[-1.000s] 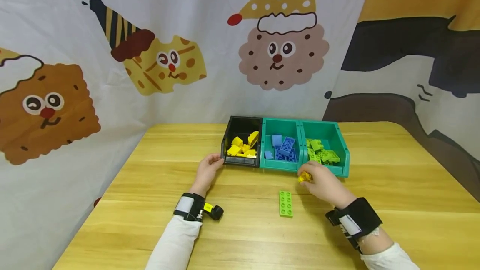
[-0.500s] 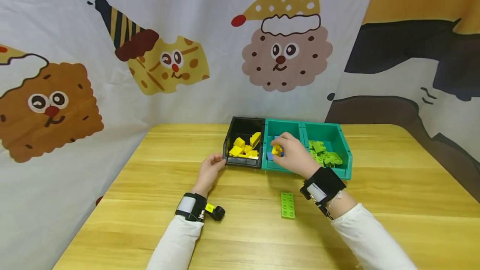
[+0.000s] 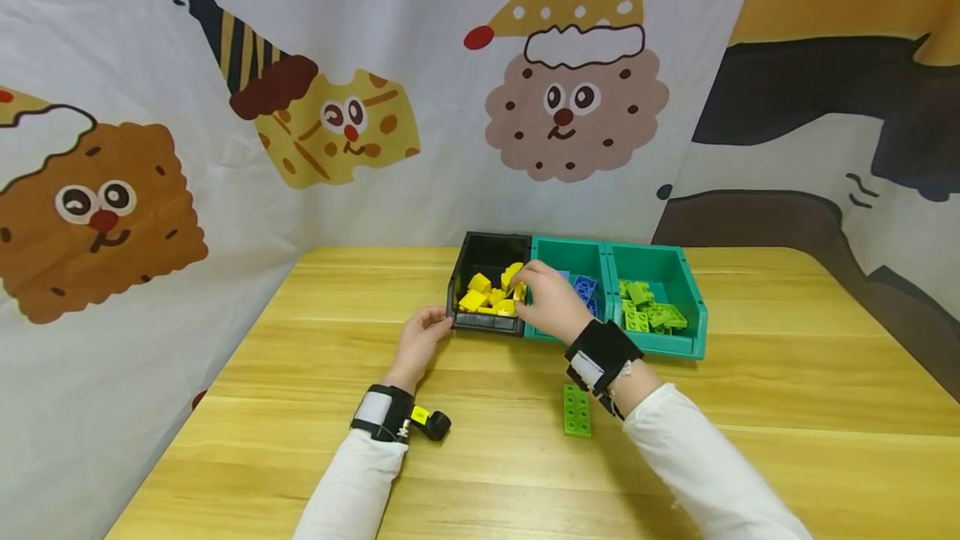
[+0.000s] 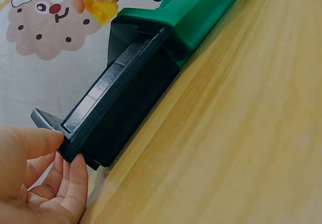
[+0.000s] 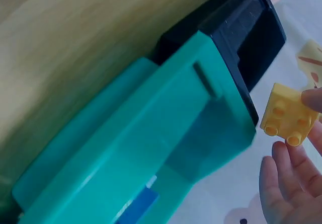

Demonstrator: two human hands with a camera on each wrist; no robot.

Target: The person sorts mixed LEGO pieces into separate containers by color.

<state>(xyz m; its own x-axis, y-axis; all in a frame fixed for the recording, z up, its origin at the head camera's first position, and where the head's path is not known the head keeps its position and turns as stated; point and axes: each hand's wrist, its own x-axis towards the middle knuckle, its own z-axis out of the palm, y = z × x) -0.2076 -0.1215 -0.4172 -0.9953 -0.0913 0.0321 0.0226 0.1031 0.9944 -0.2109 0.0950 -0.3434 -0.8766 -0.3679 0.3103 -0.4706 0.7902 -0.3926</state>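
Note:
My left hand (image 3: 418, 344) pinches the front left corner of the black bin (image 4: 118, 90), thumb above and fingertips below, as the left wrist view shows. Several yellow bricks (image 3: 474, 300) lie inside that bin. Over the border between the black bin and the middle teal bin (image 3: 567, 250), my right hand (image 3: 553, 302) holds a yellow toy brick (image 5: 288, 114) between thumb and fingers. Its round studs show in the right wrist view. Blue bricks (image 3: 585, 287) in the middle bin are partly hidden behind the right hand.
To the right, another teal bin (image 3: 651, 261) contains several lime green bricks (image 3: 654, 315). A long lime green brick (image 3: 577, 411) lies on the wooden table (image 3: 495, 473) in front of the bins. Behind stands a printed curtain (image 3: 442, 148).
My right hand has carried the yellow brick leftward, from in front of the right teal bin, over the blue bricks, to the black bin's edge. The left hand keeps its grip on the corner.

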